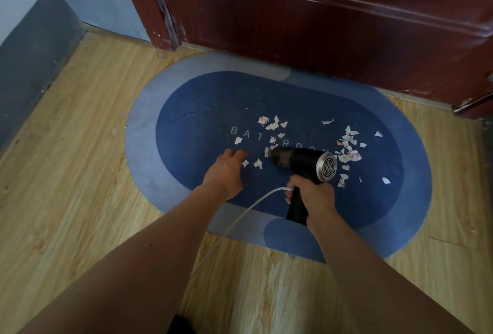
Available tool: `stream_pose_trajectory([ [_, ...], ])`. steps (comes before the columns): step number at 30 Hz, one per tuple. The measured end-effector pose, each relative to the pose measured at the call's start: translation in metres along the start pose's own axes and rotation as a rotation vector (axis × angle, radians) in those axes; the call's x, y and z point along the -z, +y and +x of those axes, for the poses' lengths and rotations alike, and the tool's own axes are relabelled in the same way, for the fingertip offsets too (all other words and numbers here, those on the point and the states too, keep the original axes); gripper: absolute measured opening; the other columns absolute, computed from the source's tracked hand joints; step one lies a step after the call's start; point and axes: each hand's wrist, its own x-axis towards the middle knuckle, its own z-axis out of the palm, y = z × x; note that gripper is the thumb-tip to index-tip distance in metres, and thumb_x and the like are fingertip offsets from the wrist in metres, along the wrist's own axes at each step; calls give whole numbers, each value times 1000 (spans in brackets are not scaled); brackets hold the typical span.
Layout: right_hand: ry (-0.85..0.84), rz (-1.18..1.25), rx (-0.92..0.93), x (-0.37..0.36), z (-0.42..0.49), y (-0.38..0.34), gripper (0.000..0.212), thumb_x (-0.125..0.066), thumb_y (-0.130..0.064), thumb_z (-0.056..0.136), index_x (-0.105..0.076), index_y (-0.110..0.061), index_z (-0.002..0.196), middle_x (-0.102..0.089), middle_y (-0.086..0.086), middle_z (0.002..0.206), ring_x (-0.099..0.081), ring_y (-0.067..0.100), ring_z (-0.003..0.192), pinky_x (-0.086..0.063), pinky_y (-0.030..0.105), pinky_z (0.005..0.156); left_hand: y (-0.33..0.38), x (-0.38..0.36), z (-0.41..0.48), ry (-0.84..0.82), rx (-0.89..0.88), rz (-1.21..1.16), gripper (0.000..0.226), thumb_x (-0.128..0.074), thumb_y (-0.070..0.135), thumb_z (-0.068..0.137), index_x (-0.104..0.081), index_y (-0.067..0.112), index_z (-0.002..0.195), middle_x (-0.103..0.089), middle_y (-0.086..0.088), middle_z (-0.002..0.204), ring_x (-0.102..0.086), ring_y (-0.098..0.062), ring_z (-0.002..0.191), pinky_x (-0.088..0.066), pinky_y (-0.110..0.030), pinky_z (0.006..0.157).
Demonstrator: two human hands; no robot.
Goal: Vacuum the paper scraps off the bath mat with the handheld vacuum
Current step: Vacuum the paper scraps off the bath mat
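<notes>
The right grip [312, 195] is wrapped round the black handle of the handheld vacuum [296, 160], and a white cord [240, 216] leaves it beside the fingers. The barrel sits low over the middle of the bath mat [186, 99], nozzle among the paper scraps [346, 152] (more lie toward the mat's right end). The left grip [226, 171], fingers relaxed and holding nothing, rests on the mat near its front edge. The mat lies on the wooden floor [80, 173].
</notes>
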Motion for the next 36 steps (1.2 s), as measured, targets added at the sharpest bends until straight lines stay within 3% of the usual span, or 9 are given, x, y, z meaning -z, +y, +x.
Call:
stream_pose_trajectory([
  [8,9,-154,47,-4,-3,2,5,-64,4,71,-61,0,71,-58,12,54,-54,23,49,-49,31,54,0,-1,-1,-26,-1,31,70,-63,12,85,-29,19,146,-30,-5,149,-35,-27,133,-37,-34,104],
  [13,-2,-56,16,-4,0,9,10,-67,5,73,-64,2,82,-60,12,58,-57,20,50,-50,33,56,-2,-3,2,-53,-3,55,70,-64,13,84,-30,18,145,-31,-5,149,-36,-28,132,-37,-35,104],
  [30,76,-53,23,-4,-1,15,9,-66,3,72,-60,-3,76,-59,12,56,-56,23,52,-49,34,61,-5,-10,6,-68,21,84,68,-63,14,84,-33,20,144,-31,-4,149,-35,-28,133,-39,-40,104],
  [36,50,-118,13,-2,0,10,9,-65,5,70,-60,0,75,-58,12,53,-56,23,50,-48,32,55,-7,-10,5,-57,43,56,69,-64,13,82,-34,21,143,-33,-5,147,-36,-29,131,-40,-41,104],
])
